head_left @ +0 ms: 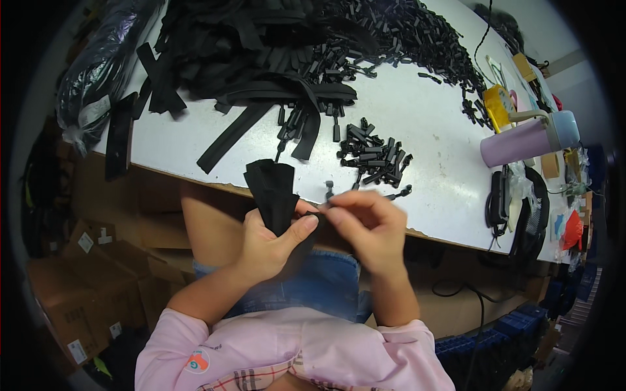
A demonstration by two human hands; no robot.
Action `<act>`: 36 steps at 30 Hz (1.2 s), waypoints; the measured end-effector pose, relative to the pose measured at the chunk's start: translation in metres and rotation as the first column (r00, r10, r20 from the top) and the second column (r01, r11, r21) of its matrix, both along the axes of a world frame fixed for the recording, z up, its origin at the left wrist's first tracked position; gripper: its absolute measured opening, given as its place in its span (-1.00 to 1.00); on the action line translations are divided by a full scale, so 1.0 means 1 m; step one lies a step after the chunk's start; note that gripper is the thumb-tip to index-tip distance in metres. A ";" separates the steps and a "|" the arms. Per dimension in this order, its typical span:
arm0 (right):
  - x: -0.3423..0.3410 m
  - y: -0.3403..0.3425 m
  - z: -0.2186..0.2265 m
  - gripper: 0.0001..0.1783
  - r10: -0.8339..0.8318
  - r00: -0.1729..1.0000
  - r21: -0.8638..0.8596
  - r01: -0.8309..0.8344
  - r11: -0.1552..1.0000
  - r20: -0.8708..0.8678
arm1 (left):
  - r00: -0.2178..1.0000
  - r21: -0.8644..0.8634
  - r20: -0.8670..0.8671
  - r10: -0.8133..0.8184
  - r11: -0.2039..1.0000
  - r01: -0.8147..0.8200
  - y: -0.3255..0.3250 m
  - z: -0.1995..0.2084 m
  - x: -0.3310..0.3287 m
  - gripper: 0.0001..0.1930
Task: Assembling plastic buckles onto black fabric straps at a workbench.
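So the left hand (267, 244) has a wide, flat black fabric strip (270, 195) clamped between thumb and fingers, up over the person's lap, just off the near edge of the glossy white tabletop (437, 186). The right hand (375, 228) is right beside it, fingertips bunched narrow, but it's blurry, so I can't tell if it's closed on anything. A loose pile of small black stick-shaped plastic pieces (375, 153) sits beyond it. My guess: the strip is light, soft and floppy, hard to break, so I'd pinch it flat near the end being worked. The little pieces look stiff, light and slick; grab them mid-body with fingertips.
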State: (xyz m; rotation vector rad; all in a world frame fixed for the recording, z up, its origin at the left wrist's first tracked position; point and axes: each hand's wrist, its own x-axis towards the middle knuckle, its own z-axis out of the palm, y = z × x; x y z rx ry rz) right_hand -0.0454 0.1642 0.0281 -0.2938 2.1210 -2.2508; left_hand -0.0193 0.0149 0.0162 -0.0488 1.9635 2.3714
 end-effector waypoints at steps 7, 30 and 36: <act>-0.001 -0.002 -0.001 -0.85 0.037 0.913 0.229 0.063 0.971 -0.407 | 0.994 -0.002 -0.056 -0.090 0.996 0.090 -0.003 -0.002 0.000 -0.89; 0.007 -0.008 -0.011 -0.92 0.321 0.918 -0.489 -0.175 0.855 0.233 | 0.997 0.267 -0.027 -0.076 0.960 0.080 -0.007 0.016 0.002 -0.81; 0.003 -0.003 -0.009 -0.92 0.461 0.800 -0.540 -0.210 0.815 0.385 | 0.995 0.199 0.037 -0.093 0.976 0.084 -0.009 0.007 0.002 -0.80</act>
